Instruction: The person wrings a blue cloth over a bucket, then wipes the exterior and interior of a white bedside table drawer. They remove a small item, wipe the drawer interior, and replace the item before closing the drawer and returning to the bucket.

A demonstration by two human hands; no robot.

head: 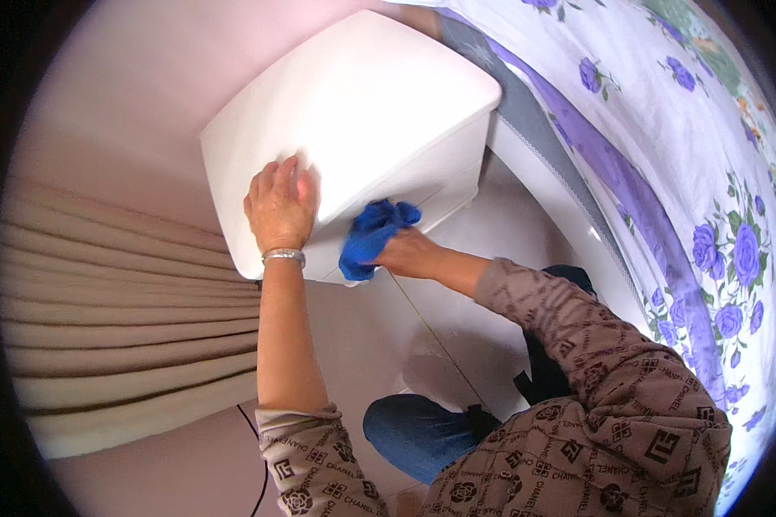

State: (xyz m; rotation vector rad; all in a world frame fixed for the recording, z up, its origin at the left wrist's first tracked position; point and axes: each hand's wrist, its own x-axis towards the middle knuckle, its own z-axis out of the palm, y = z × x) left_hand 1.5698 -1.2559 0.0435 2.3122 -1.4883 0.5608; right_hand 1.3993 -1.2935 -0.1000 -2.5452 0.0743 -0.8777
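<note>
A white bedside cabinet [355, 103] with a smooth, slightly curved top stands in front of me against the wall. My left hand [281, 203], with a silver-coloured bracelet at the wrist, rests palm down on the near left part of that top. In my right hand [404, 252] is a blue cloth [368, 239], bunched up and held against the cabinet's front, below the top's edge. The fingertips of the right hand are hidden by the cloth, which looks slightly blurred.
To the right is a bed with a white sheet [627, 123] bearing purple flowers, over a grey bed side [556, 148]. A pleated beige curtain [136, 310] hangs on the left. A black cable [263, 465] runs at lower left. My bent knee [414, 426] is over the tiled floor [355, 336].
</note>
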